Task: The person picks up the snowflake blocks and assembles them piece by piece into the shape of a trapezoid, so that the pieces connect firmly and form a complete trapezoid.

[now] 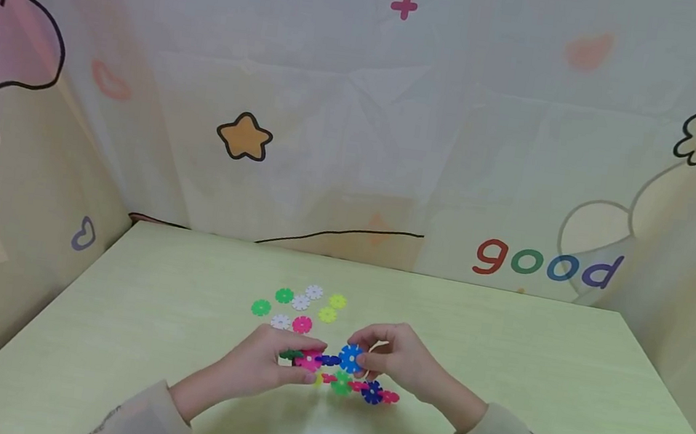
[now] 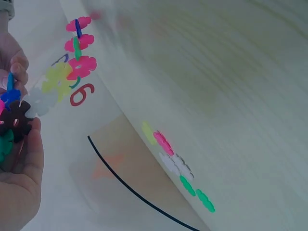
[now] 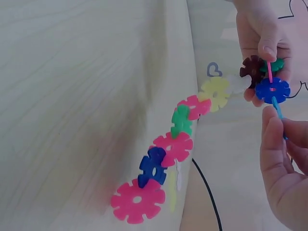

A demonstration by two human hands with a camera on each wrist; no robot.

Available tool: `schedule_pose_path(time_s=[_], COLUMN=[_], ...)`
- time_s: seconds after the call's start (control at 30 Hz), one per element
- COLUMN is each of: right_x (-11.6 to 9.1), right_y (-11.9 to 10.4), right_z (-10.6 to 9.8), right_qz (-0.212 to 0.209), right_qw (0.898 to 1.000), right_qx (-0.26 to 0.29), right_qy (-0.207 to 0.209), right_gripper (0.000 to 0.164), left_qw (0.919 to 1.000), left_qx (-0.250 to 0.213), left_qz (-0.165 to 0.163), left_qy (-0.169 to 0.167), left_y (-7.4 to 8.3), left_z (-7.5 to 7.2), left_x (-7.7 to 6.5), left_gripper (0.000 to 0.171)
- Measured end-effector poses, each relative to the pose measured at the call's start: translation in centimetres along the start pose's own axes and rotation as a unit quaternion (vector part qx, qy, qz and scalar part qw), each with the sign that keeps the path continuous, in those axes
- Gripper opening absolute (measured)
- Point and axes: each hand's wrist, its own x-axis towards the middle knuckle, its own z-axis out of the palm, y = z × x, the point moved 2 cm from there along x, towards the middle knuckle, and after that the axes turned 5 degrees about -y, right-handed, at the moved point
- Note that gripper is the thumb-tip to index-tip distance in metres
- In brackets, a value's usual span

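Observation:
My left hand [image 1: 256, 359] grips a chain of slotted plastic flower discs around its pink disc [image 1: 308, 360]. A dark blue disc [image 3: 273, 91] is slotted to that pink one. My right hand [image 1: 402, 357] pinches a light blue disc [image 1: 350, 358], which meets the dark blue disc edge-on. Beside my left fingers sit a brown disc [image 2: 16, 120] and a green disc [image 2: 5, 144]. From the brown disc a string runs down through a white disc [image 2: 41, 101], a yellow disc [image 3: 215, 94] and several pink, green and blue ones, ending in a pink disc [image 3: 137, 202].
Loose discs lie on the pale table [image 1: 501, 354] beyond my hands: green discs [image 1: 261, 307], white discs [image 1: 314, 292], yellow discs [image 1: 337, 301] and a pink disc [image 1: 302, 325]. A printed cloth [image 1: 337, 98] hangs behind the table and at its sides.

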Motion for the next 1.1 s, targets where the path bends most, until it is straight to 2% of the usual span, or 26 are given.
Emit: schedule_pose_path(time_s=[0.13,0.3,0.47,0.7,0.83,1.1], right_x=[-0.2,-0.4,-0.5,-0.5,-0.5,-0.1], right_y=[0.0,0.2,0.3,0.6,0.8,0.7], right_z=[0.0,0.3,0.5,0.8,0.9,1.4], right_qz=[0.010,0.024,0.024,0.032,0.034,0.041], right_qw=[1.000,0.998,0.995,0.992,0.992,0.991], right_qx=[0.017,0.057,0.090,0.113,0.118,0.120], right_qy=[0.011,0.022,0.029,0.040,0.039,0.048], right_gripper=[0.023,0.023,0.023,0.023,0.025,0.027], left_qw=[0.9977,0.9869,0.9796,0.9778,0.9739,0.9686], left_qx=[0.044,0.093,0.109,0.116,0.143,0.202], left_qz=[0.046,0.120,0.153,0.161,0.162,0.122], left_qy=[0.024,0.054,0.069,0.067,0.069,0.078], left_y=[0.3,0.6,0.8,0.6,0.6,1.3], left_z=[0.2,0.5,0.7,1.0,1.1,1.4], left_x=[-0.2,-0.4,-0.4,-0.3,-0.1,0.4], left_gripper=[0.040,0.041,0.042,0.040,0.039,0.041])
